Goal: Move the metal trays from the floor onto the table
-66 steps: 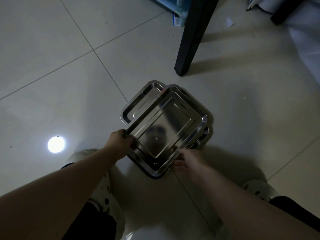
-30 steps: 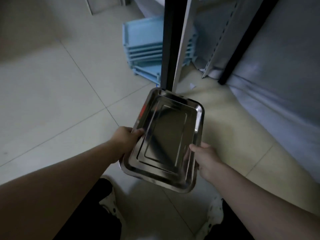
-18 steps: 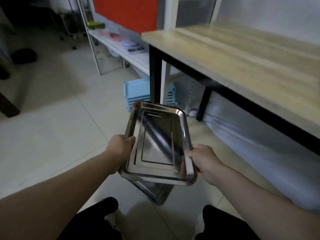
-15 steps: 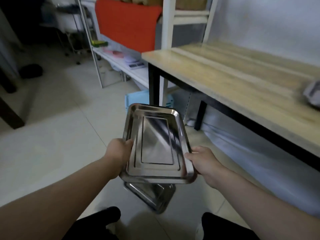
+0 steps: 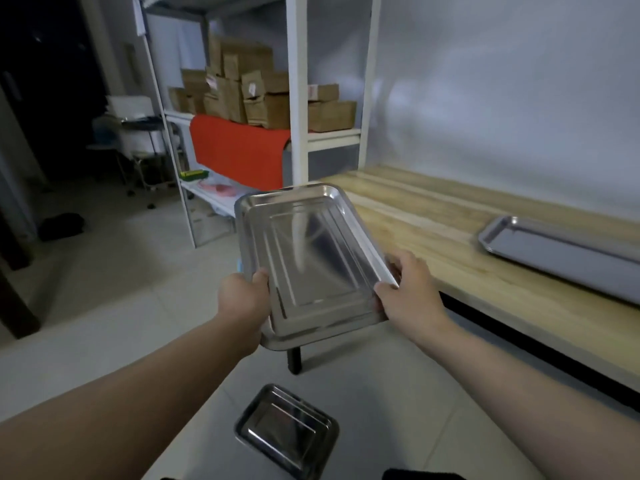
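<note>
Both hands grip one tray (image 5: 311, 261): left hand (image 5: 242, 299) on its left rim, right hand (image 5: 408, 292) on its right. Its long axis points away from me; the table (image 5: 433, 216) lies just right, ahead.

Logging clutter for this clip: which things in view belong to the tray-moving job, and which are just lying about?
Job:
held tray, gripped by left hand and right hand
floor tray
tray on table
table

Lying about:
cardboard boxes
red cloth
white shelving
</note>
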{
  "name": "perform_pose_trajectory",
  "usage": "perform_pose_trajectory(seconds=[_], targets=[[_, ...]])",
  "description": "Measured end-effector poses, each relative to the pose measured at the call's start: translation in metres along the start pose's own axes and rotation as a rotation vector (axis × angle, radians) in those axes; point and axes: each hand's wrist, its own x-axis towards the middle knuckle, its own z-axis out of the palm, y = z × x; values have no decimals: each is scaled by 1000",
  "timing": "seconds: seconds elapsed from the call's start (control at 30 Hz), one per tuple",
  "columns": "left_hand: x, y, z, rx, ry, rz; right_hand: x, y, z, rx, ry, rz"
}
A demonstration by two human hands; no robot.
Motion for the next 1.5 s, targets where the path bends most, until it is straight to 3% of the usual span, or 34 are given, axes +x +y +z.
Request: perform_pose_trajectory(seconds=[0.17,0.43,0.57,0.8,1.0,1.23,1.4,1.5], targets=[[-26,39,51,-48,-120,9,-7,-15,-58,-493,247,-221],[-87,89,148,-106,-295,99,-24,-10,-124,-544,215,-347],[-115,99,183,-135,-305,74,-34,5,-152,-525,169,-319],[-130,94,216,-86,-339,65,-40,35,-193,-564,236,-225],[-141,100,242,-123,-539,-17,-40,38,-206,-537,160,-176],[-165,116,268,-110,-632,-71,-35,42,-223,-748,76,-121],[-182,113,284,-181,-602,33,-28,47,-230,-921,116,-49],[-191,114,291,-193,-679,50,-27,51,-236,-1029,129,-37]])
